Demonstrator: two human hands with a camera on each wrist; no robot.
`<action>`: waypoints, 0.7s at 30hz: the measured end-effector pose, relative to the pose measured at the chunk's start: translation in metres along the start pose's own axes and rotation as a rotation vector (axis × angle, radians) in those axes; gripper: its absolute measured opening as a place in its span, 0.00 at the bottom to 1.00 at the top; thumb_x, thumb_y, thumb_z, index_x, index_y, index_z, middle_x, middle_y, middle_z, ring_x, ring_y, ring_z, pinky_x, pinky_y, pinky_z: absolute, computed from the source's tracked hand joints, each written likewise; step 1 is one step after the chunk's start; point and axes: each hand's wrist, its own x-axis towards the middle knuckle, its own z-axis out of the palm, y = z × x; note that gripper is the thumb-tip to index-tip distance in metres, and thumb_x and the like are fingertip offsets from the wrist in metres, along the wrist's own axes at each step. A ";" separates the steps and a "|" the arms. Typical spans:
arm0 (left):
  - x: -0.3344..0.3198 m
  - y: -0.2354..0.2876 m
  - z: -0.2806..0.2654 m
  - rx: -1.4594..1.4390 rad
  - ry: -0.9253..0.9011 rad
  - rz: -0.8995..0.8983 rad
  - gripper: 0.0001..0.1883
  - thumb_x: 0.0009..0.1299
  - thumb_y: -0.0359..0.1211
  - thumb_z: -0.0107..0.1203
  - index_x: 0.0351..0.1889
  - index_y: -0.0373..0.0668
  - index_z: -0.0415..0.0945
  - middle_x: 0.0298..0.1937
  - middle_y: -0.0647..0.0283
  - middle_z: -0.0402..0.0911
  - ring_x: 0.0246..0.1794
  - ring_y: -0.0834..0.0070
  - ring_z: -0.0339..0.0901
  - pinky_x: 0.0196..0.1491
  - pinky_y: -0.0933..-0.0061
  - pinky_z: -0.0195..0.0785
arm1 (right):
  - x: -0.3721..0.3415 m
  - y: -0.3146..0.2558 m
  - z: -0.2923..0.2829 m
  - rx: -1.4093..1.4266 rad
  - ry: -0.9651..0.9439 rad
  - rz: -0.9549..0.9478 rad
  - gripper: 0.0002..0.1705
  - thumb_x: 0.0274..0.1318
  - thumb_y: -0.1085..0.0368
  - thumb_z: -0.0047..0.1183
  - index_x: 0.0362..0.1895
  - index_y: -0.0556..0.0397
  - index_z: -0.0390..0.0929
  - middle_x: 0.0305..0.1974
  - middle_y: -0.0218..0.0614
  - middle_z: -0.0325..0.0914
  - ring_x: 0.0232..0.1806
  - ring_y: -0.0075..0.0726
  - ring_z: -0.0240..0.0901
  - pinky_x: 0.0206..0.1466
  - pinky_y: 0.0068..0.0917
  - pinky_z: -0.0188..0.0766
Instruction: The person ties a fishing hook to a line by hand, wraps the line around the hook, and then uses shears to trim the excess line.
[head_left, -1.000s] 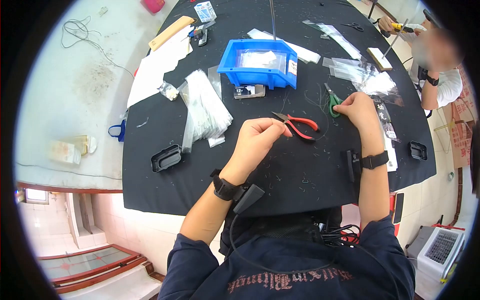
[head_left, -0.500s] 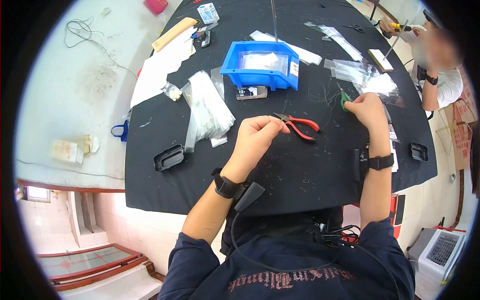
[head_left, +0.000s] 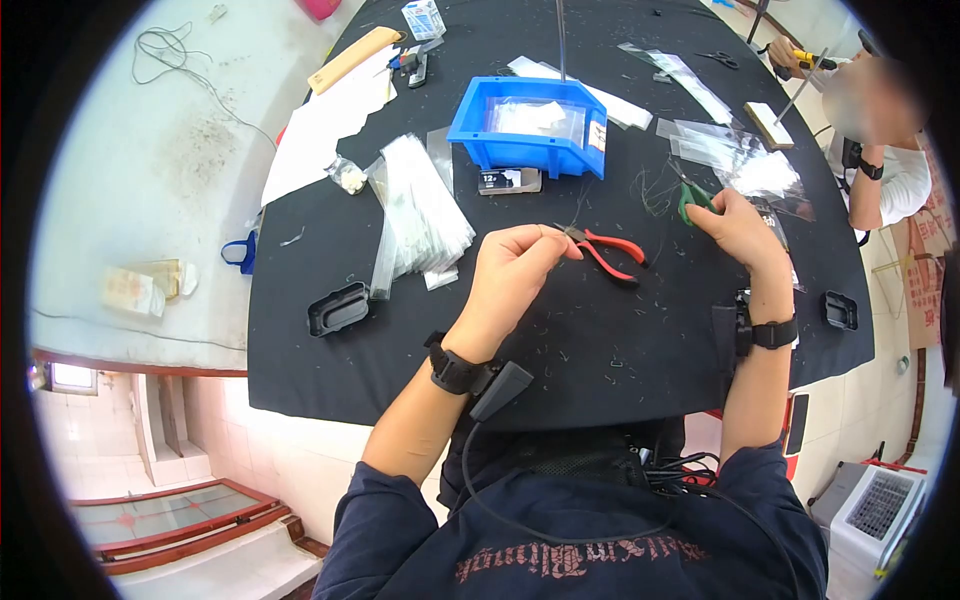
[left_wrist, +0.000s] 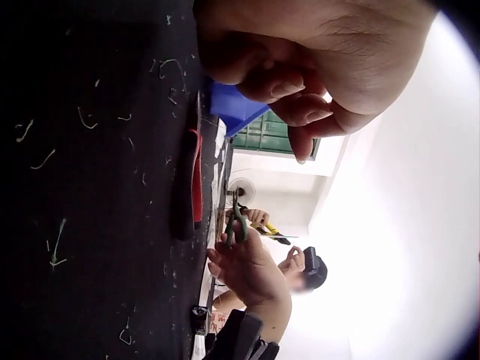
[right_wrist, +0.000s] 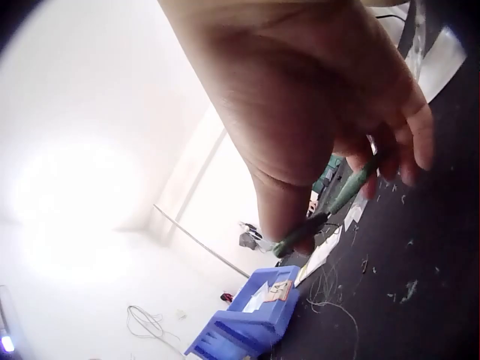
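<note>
Above a black bench [head_left: 480, 375], the left hand [head_left: 515, 272] at eleven o'clock pinches what may be fine thread [head_left: 579, 208], while the right hand [head_left: 742, 232] at one o'clock grips green scissors [right_wrist: 349, 190], probably light and stiff, best held by the handles [head_left: 684, 204].

On my feed I see matt black cloth [head_left: 620, 345], a smooth blue plastic bin [head_left: 530, 157], metal pliers [head_left: 617, 241] with red plastic grips, scissors [head_left: 686, 204] with green plastic handles and metal blades, glossy clear plastic sleeves [head_left: 420, 205] and matt white paper [head_left: 318, 140].
</note>
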 end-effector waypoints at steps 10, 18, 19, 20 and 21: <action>0.000 0.000 -0.001 -0.007 0.004 -0.006 0.13 0.73 0.32 0.52 0.33 0.34 0.83 0.17 0.78 0.65 0.15 0.91 0.57 0.20 0.85 0.47 | -0.008 -0.014 -0.007 -0.380 0.280 0.056 0.36 0.37 0.50 0.66 0.46 0.66 0.78 0.50 0.64 0.74 0.52 0.62 0.75 0.56 0.43 0.74; 0.000 -0.002 0.002 -0.007 -0.021 0.053 0.13 0.73 0.32 0.52 0.33 0.33 0.83 0.17 0.78 0.65 0.15 0.92 0.57 0.20 0.85 0.47 | 0.014 0.005 -0.025 -0.380 -0.032 0.074 0.28 0.39 0.44 0.63 0.21 0.62 0.78 0.17 0.36 0.75 0.21 0.34 0.73 0.27 0.32 0.69; -0.001 0.000 0.003 -0.009 -0.021 0.040 0.13 0.73 0.32 0.52 0.33 0.33 0.83 0.17 0.78 0.65 0.15 0.92 0.57 0.20 0.85 0.47 | 0.014 0.006 -0.025 -0.387 -0.041 0.092 0.28 0.40 0.45 0.64 0.21 0.61 0.78 0.18 0.35 0.75 0.22 0.32 0.72 0.27 0.31 0.68; -0.001 0.000 0.003 -0.010 -0.020 0.027 0.13 0.72 0.32 0.52 0.33 0.33 0.83 0.17 0.78 0.65 0.15 0.92 0.57 0.20 0.85 0.47 | 0.014 0.005 -0.025 -0.394 -0.051 0.109 0.27 0.41 0.45 0.64 0.22 0.60 0.78 0.19 0.35 0.75 0.22 0.29 0.71 0.27 0.29 0.67; -0.001 0.000 0.003 -0.015 -0.017 0.029 0.13 0.72 0.32 0.52 0.33 0.33 0.83 0.17 0.78 0.65 0.15 0.92 0.57 0.20 0.85 0.47 | 0.013 0.005 -0.024 -0.400 -0.051 0.107 0.27 0.41 0.45 0.64 0.22 0.60 0.78 0.19 0.35 0.75 0.22 0.29 0.71 0.27 0.29 0.67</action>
